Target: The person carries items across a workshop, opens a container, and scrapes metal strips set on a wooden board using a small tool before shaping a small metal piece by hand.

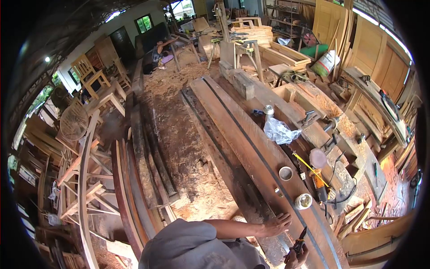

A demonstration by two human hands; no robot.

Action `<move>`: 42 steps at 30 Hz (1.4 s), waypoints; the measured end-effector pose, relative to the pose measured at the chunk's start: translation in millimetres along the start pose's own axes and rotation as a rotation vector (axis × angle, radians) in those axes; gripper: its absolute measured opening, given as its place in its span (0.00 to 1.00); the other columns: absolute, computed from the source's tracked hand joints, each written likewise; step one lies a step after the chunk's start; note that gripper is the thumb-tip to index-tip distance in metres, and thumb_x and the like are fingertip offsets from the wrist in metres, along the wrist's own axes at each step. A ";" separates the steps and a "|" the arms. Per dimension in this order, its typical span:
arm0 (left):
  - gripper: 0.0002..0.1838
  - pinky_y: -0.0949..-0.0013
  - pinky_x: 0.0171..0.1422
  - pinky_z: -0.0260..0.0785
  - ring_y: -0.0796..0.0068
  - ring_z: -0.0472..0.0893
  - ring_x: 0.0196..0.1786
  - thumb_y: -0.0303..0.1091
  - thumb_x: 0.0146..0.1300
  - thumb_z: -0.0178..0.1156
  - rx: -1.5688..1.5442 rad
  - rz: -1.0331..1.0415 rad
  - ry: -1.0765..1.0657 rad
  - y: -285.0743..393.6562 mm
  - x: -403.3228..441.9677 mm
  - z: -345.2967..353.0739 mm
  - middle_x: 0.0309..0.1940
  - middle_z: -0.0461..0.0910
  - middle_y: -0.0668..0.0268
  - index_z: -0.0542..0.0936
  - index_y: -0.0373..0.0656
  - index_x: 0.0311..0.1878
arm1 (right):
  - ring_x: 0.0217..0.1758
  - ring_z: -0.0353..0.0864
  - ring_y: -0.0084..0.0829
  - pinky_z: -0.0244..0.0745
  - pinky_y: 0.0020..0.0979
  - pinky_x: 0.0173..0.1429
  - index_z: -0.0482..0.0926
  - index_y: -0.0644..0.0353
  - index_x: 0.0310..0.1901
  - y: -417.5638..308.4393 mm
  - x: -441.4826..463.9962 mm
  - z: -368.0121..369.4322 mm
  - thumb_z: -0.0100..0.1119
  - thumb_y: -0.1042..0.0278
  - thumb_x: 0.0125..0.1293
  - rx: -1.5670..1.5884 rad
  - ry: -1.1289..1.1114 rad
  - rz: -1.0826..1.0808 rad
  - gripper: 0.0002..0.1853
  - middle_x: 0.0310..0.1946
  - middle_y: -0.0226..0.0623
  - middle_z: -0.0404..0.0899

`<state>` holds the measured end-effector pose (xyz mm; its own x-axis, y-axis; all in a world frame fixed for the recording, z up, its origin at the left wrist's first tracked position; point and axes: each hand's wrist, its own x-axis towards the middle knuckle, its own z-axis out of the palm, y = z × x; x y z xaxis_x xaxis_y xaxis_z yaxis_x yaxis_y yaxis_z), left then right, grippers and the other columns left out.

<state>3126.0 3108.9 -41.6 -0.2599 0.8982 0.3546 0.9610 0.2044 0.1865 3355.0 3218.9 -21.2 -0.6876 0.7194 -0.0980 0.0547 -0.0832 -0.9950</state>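
Note:
My left hand rests on the edge of a long brown wooden plank, its fingers stretched out over the wood. Close beside it, low in the view, my right hand is wrapped round a pair of pliers with dark, orange-marked handles. The pointed jaws aim away from me, above the plank. Dark strips run lengthwise along the wood. Ahead of my hands stand a white tub and an open round tin, with a small object lying between them.
To the right lie an orange power tool with a round pad and a yellow measuring tape. A clear plastic bag and a can sit farther up. Stacked timber lines the left. Another person is low down at the back.

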 end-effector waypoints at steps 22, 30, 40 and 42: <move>0.06 0.64 0.51 0.78 0.61 0.82 0.46 0.20 0.50 0.62 -0.416 0.537 0.164 -47.1 58.5 -23.3 0.38 0.82 0.61 0.82 0.40 0.31 | 0.38 0.77 0.18 0.75 0.22 0.40 0.66 0.66 0.70 -75.3 -75.9 38.1 0.56 0.82 0.67 0.027 0.391 0.163 0.29 0.45 0.35 0.81; 0.24 0.50 0.66 0.63 0.50 0.73 0.60 0.36 0.67 0.63 -0.347 -0.160 -0.018 15.0 -5.3 -24.1 0.62 0.72 0.50 0.75 0.34 0.63 | 0.53 0.80 0.26 0.74 0.27 0.57 0.63 0.58 0.75 -91.9 -99.1 61.7 0.57 0.79 0.68 -0.106 0.339 0.391 0.33 0.61 0.43 0.79; 0.36 0.47 0.69 0.59 0.48 0.67 0.65 0.45 0.67 0.63 -0.198 -0.014 -0.172 5.5 -20.7 -22.1 0.70 0.64 0.46 0.65 0.40 0.73 | 0.52 0.83 0.29 0.76 0.31 0.55 0.74 0.63 0.66 -92.7 -34.1 77.3 0.61 0.63 0.72 -0.440 0.142 0.270 0.24 0.49 0.48 0.86; 0.35 0.46 0.69 0.59 0.46 0.65 0.65 0.45 0.67 0.63 -0.174 -0.061 -0.049 8.9 -26.8 -20.5 0.65 0.64 0.46 0.65 0.43 0.74 | 0.42 0.88 0.34 0.79 0.32 0.45 0.75 0.60 0.65 -95.8 -18.2 77.4 0.61 0.67 0.71 -0.567 0.089 0.136 0.22 0.41 0.55 0.86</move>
<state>3139.6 3078.7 -30.7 -0.3085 0.9047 0.2937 0.9114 0.1927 0.3636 3306.3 3160.4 77.3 -0.5852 0.7853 -0.2020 0.5336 0.1853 -0.8252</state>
